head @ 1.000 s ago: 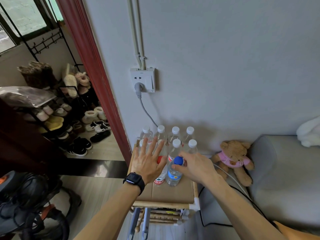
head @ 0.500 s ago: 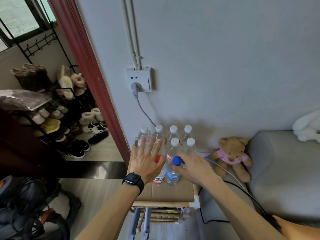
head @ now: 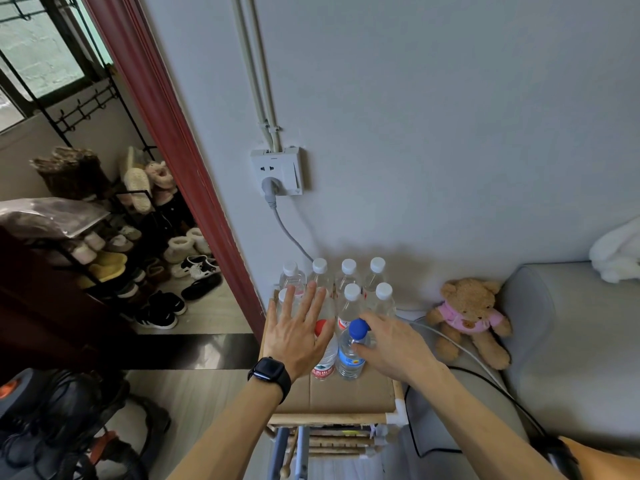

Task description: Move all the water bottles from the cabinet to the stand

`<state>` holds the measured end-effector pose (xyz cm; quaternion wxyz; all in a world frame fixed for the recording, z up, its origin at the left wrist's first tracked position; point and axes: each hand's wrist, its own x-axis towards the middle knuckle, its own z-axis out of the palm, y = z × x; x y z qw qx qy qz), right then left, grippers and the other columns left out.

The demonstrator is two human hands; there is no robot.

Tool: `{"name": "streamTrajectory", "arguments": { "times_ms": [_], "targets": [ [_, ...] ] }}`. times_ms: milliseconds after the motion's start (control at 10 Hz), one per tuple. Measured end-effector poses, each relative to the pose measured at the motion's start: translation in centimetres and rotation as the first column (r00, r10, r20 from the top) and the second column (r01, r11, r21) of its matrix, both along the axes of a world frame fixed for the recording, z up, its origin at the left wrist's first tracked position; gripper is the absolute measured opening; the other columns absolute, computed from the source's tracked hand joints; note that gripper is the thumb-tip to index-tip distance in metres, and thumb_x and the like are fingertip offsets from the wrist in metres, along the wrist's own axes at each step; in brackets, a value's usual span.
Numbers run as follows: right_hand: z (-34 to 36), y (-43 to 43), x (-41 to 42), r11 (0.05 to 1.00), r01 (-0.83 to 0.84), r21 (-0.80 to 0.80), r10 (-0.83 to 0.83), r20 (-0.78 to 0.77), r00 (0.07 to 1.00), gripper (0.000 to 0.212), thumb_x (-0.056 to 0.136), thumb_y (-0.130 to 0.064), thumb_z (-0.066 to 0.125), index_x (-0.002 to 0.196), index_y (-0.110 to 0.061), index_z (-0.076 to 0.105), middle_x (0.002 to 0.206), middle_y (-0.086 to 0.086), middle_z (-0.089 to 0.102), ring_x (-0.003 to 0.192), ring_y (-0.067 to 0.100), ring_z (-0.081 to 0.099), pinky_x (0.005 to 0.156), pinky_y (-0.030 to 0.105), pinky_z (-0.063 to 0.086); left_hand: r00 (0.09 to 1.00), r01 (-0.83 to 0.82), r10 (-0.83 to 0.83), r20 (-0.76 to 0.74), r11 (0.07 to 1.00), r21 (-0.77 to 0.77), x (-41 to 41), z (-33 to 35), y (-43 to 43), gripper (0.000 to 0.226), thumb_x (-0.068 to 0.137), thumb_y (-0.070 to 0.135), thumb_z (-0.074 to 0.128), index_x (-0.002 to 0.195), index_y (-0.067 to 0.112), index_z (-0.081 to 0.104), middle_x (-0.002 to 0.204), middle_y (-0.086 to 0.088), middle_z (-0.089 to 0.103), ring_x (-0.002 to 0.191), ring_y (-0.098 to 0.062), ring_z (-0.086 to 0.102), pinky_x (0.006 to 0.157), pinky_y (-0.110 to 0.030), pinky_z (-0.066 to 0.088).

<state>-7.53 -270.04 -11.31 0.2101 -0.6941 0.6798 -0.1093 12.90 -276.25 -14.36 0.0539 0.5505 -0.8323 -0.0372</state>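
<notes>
A small stand with a cardboard top [head: 349, 393] stands against the wall. Several clear white-capped water bottles [head: 351, 299] stand in two rows at its back. In front of them are a red-capped bottle [head: 323, 363] and a blue-capped bottle [head: 349, 360], both upright and side by side. My left hand [head: 298, 336] is spread flat with straight fingers over the red-capped bottle, whose cap shows between the fingers. My right hand [head: 393, 348] curls thumb and fingers round the blue-capped bottle's neck just under the cap.
A wall socket [head: 277, 171] with a grey plug and cable hangs above the stand. A teddy bear [head: 469, 317] and a grey sofa [head: 571, 341] are to the right, with cables on the floor between. A red door frame [head: 194, 188] and a shoe rack [head: 131, 258] are to the left.
Both hands stay at the two front bottles. Only the camera's view has shifted slightly, and the bottles have not moved.
</notes>
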Motion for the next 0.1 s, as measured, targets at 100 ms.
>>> {"name": "streamTrajectory", "arguments": {
  "times_ms": [100],
  "targets": [
    [0.78, -0.42, -1.16, 0.998, 0.036, 0.054, -0.036, 0.002, 0.999, 0.044, 0.082, -0.051, 0.061, 0.121, -0.033, 0.052, 0.119, -0.008, 0.064, 0.105, 0.018, 0.06, 0.083, 0.037, 0.05, 1.0, -0.006, 0.006, 0.01, 1.0, 0.023, -0.26, 0.15, 0.07, 0.066, 0.093, 0.068, 0.003, 0.152, 0.04, -0.01, 0.161, 0.016, -0.012, 0.15, -0.021, -0.011, 0.117, -0.053, -0.006]
  ]
}}
